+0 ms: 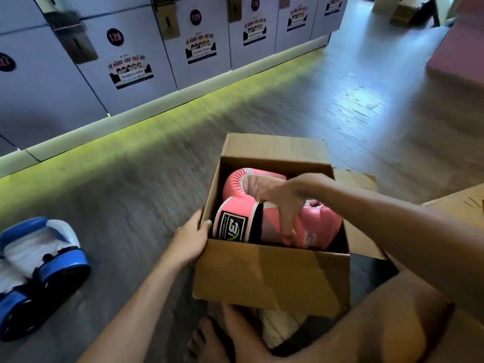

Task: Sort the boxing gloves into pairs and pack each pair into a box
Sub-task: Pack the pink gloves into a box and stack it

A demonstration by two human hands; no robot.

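An open cardboard box stands on the floor in front of me. Two pink boxing gloves lie inside it: one at the back, one in front with a black-and-white cuff label. My right hand grips the front pink glove near its cuff, fingers curled over it. My left hand holds the box's left wall, thumb over the rim. A blue-and-white boxing glove lies on the floor at the far left, apart from the box.
White lockers with stickers line the wall beyond a lit baseboard. More cardboard lies to the right of the box. My bare feet are under the box's near edge. A pink mat sits at the upper right.
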